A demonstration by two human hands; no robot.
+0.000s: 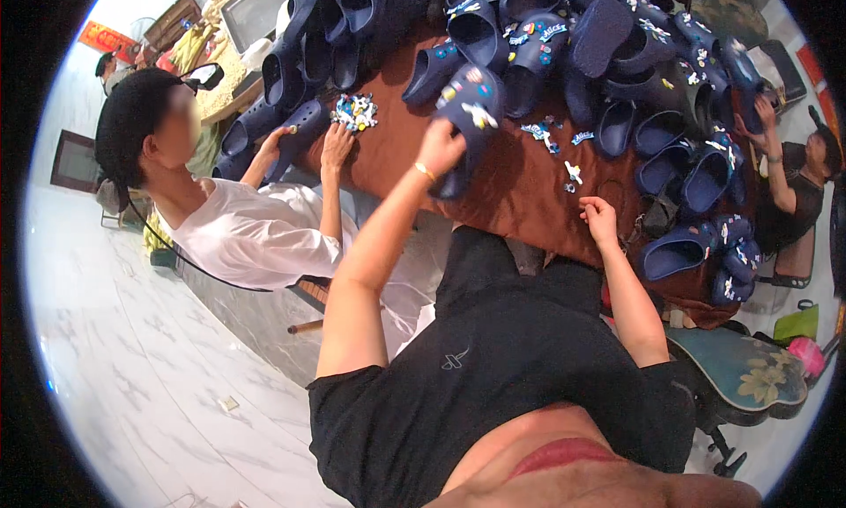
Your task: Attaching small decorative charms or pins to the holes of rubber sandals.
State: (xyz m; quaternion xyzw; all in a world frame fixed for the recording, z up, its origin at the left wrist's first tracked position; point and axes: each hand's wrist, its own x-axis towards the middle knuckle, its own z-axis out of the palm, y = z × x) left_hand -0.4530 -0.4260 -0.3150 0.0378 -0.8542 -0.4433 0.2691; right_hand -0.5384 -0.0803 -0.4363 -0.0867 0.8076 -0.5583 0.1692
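Observation:
My left hand grips a navy clog by its opening and holds it up over the near edge of the brown-covered table. Colourful charms, one of them white, sit on the clog's upper. Lower on the right, my right hand hovers at the table edge with its fingers curled together; whatever they might hold is too small to make out. Just beyond its fingertips lie a few loose white and blue charms. Farther back is another small group of blue charms.
Many navy clogs are heaped at the back and right. At left, a person in white has hands by a clog and a charm pile. On the right, a person in black handles a clog. A patterned stool seat stands lower right.

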